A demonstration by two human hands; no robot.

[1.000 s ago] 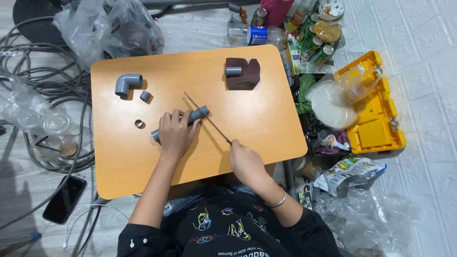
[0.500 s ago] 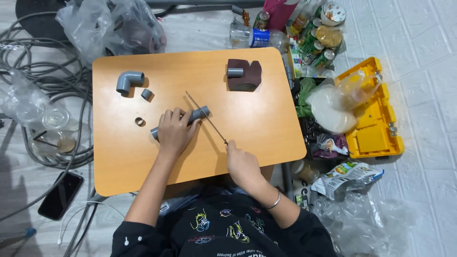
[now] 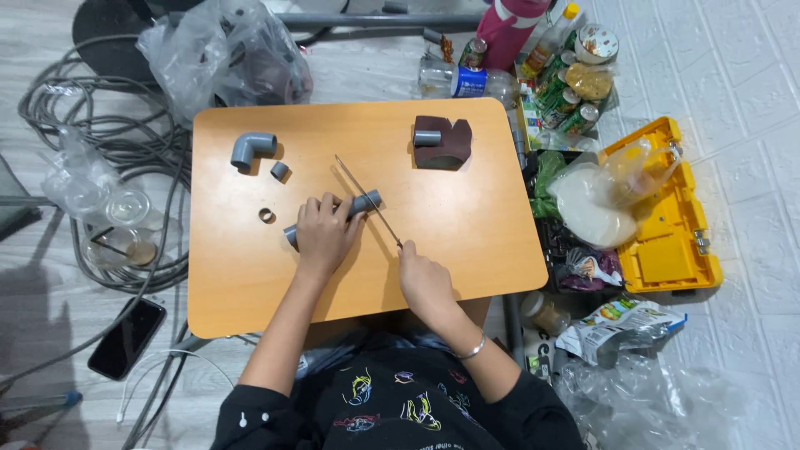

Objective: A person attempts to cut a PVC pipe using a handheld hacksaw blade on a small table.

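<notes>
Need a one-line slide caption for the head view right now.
Left hand pins a grey pipe on the wooden table while the right hand holds a thin saw blade across it.

Grey pipe (image 3: 360, 205) flat, thin blade (image 3: 367, 200) across

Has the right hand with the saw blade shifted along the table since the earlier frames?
Cannot tell: the right hand sits about as near the table front edge as before; any small stroke of the saw blade is lost in camera shift.

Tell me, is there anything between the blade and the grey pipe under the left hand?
Nothing visible: the thin blade, held by the right hand, lies across the grey pipe, beside the left hand.
</notes>
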